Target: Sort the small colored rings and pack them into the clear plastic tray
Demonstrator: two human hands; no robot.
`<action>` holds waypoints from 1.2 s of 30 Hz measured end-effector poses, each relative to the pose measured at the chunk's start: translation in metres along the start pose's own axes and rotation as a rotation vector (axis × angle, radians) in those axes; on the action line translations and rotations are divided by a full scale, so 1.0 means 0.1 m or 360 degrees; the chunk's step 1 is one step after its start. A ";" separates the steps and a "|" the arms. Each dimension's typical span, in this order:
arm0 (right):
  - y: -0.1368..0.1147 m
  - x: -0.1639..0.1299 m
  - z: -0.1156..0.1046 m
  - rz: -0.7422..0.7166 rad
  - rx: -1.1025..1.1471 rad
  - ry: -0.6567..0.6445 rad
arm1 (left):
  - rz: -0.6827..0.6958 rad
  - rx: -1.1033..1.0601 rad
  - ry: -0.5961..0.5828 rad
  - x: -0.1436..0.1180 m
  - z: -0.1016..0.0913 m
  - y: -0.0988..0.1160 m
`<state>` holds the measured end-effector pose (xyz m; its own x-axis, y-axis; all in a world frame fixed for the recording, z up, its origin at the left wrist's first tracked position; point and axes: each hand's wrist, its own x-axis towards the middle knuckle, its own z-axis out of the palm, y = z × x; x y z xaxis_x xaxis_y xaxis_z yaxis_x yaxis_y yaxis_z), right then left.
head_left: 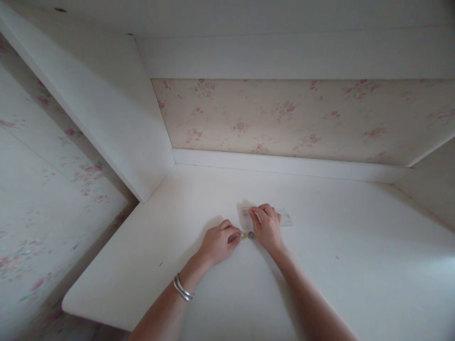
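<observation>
White and matte, the shelf [320,265] runs back to floral wallpaper [284,118]. Your left hand [216,244] lies knuckles-up near the shelf's middle, fingers curled, fingertips pinching a small yellowish ring [243,235]. Touching it sits a small dark round coin [251,235]. Your right hand [266,225] presses bent fingers flat on a clear plastic bag [284,218], gripping nothing. Two silver bangles [182,288] circle your left wrist.

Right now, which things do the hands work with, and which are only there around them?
In hand:
left hand at a small yellowish ring
dark coin-like piece
right hand on a clear plastic piece

Only around:
white desk
floral wallpaper
bracelets
</observation>
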<state>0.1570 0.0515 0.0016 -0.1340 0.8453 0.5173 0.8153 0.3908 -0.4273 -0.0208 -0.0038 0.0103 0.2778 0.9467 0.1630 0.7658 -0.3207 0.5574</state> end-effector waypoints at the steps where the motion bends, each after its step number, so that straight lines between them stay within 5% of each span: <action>1: -0.01 0.01 0.01 -0.0013 -0.0029 -0.0015 | 0.0006 0.0013 -0.0004 0.00 0.00 0.00; 8: 0.17 -0.13 -0.12 0.0129 -0.0110 0.0114 | 0.0057 0.0061 -0.0032 -0.02 -0.02 0.01; 13: 0.28 -0.34 -0.20 0.0252 -0.0232 -0.0011 | 0.0112 0.0080 -0.0009 -0.02 0.00 0.01; 36: 0.11 -0.38 -0.21 0.0100 -0.0088 0.0023 | 0.0187 0.0194 -0.0033 -0.01 0.08 0.01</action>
<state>0.1823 0.0163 -0.0070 -0.0739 0.8621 0.5013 0.8519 0.3159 -0.4177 -0.0155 -0.0049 0.0047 0.3804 0.9021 0.2036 0.7918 -0.4315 0.4323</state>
